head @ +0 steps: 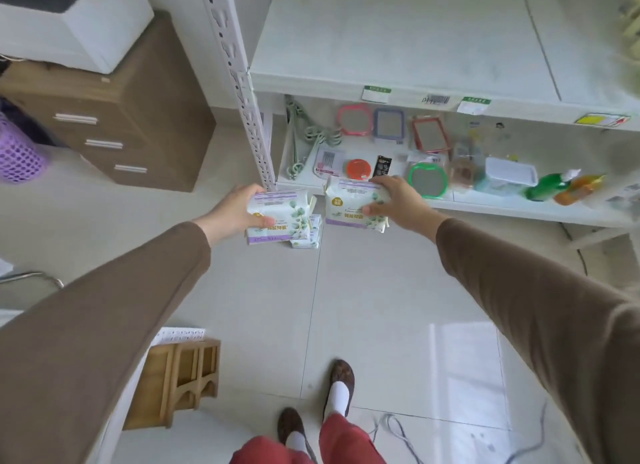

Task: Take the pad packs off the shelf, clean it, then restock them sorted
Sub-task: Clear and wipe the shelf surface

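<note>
My left hand [232, 211] grips a white pad pack [282, 209] with green leaf print and a purple stripe. My right hand [398, 200] grips a second, similar pad pack [349, 200]. Both packs are held in the air in front of the lower shelf's edge. Below them, more pad packs [304, 238] lie stacked on the floor beside the rack post. The upper white shelf board [398, 37] is bare, with price labels along its front lip.
The lower shelf [519, 209] holds framed mirrors, green hangers, a clear box and green and orange bottles. A perforated rack post [242, 92] stands at left. A brown drawer cabinet [138, 117], purple basket [17, 151] and wooden rack [180, 377] stand around. Cords lie on the floor.
</note>
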`<state>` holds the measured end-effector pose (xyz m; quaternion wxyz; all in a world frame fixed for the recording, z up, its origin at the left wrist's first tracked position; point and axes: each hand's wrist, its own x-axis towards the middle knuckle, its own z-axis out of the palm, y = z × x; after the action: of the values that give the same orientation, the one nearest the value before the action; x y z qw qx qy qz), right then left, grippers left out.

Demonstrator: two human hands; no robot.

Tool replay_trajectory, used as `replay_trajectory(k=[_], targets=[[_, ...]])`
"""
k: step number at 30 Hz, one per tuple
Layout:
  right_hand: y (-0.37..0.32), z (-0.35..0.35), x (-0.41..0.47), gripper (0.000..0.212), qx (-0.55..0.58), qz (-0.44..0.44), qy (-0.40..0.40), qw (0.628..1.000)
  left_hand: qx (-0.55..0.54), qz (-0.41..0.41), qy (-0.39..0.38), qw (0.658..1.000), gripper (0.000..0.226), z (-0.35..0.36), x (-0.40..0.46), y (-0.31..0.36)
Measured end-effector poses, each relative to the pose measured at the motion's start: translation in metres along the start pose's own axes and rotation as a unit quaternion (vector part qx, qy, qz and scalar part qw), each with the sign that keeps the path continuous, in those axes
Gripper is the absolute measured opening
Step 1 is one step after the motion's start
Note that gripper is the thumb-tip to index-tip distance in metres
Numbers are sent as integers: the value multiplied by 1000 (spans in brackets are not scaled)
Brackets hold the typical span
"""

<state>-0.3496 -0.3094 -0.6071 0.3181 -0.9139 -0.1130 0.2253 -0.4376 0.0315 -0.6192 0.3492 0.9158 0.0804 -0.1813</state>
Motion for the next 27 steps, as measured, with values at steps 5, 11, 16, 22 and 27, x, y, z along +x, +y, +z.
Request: replay_trajectory(k=[5, 11, 16, 22, 27], targets=[[48, 66, 40, 74, 18, 28, -8, 999, -5, -27, -40, 999, 71, 66, 30, -55], [93, 158, 91, 71, 39, 55, 5, 998, -20, -37, -80, 996, 68, 142, 65, -136], [136, 239, 139, 72, 33, 65, 29, 997, -38, -30, -91, 995, 61, 212, 102, -200], [194, 334, 192, 70, 20, 51, 25, 998, -51, -4, -70, 996, 59, 300, 151, -265], [248, 408, 236, 68, 23, 34, 20, 999, -64, 10, -43, 997, 64, 371, 194, -320]])
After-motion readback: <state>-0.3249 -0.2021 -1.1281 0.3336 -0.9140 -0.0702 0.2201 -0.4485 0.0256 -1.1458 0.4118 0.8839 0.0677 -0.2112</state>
